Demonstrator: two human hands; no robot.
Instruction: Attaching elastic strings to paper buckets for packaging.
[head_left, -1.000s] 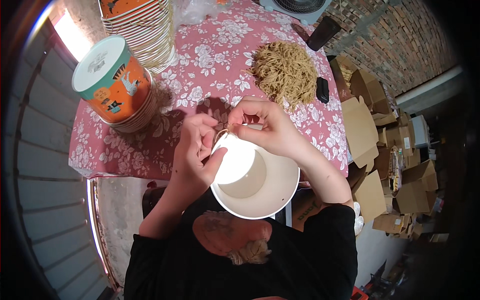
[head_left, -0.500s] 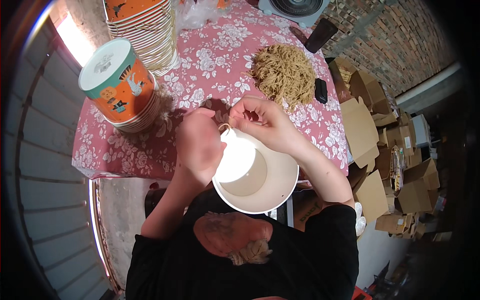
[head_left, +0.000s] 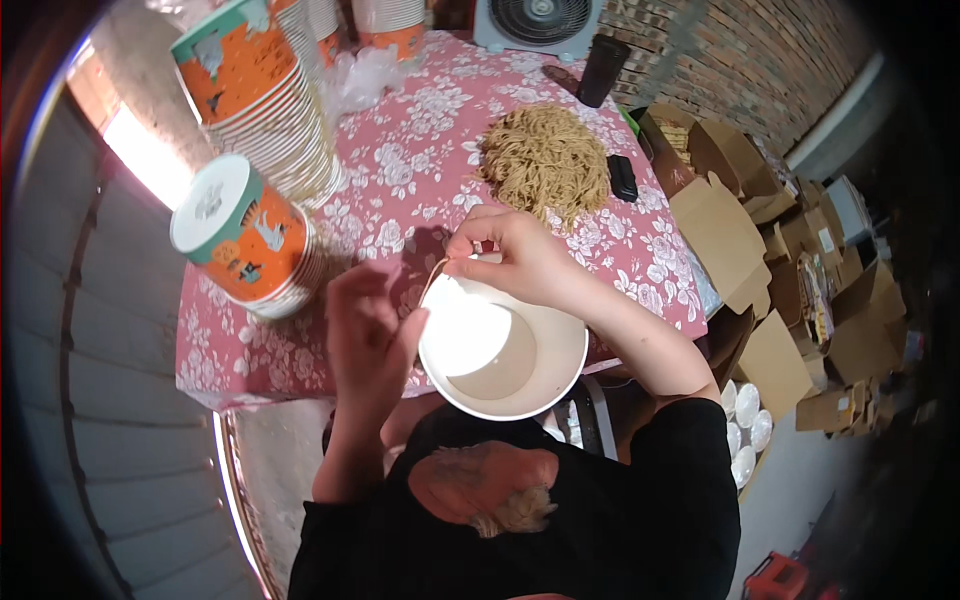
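Note:
A white-lined paper bucket (head_left: 555, 350) is tilted toward me at the table's near edge, its inside showing and bright light on its left part. My right hand (head_left: 515, 255) is closed at the far rim, pinching a thin tan cord (head_left: 434, 275) between thumb and fingertips. The cord runs down along the bucket's left rim. Just left of the bucket is my left hand (head_left: 365, 335), blurred, its thumb near the rim and its fingers apart from it. Beyond my right hand lies a heap of similar tan cords (head_left: 545, 160).
Upside-down orange and green buckets form a short stack (head_left: 250, 240) at left, with a taller bucket stack (head_left: 265, 120) behind. A plastic bag (head_left: 365, 80), a fan (head_left: 540, 22), a dark cup (head_left: 603, 72) and a black object (head_left: 622, 178) are farther back. Open cardboard boxes (head_left: 720, 240) stand at right.
My left hand has moved left and down, away from the cord, its fingers spreading. The right hand still pinches the cord, now stretched along the rim. The view has shifted.

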